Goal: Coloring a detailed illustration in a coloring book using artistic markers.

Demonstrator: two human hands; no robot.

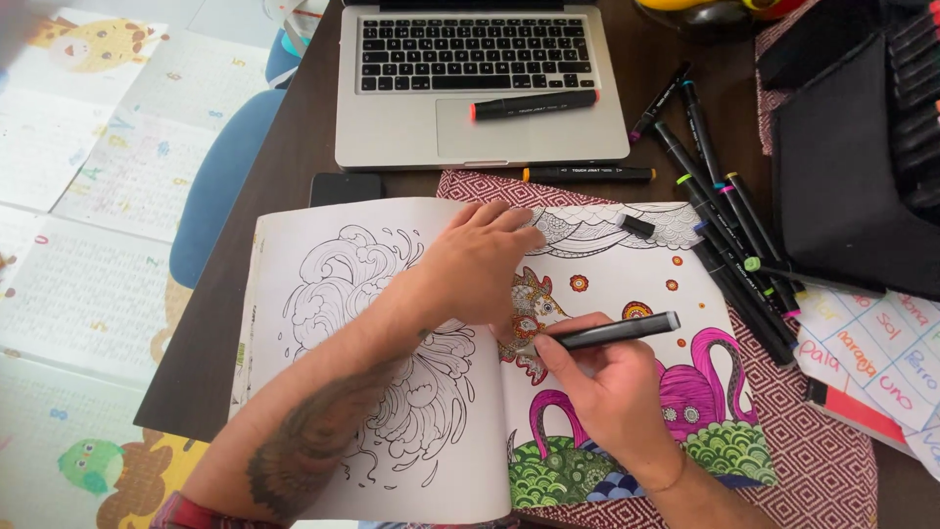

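Over the colouring book (323, 294), left hand (480, 264) flat, hiding the fold; right hand (602, 387) gripping a marker (607, 333), tip hidden

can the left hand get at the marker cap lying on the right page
Probably yes: the left hand rests flat on the book, and the cap lies just beyond its fingertips with only bare page between.
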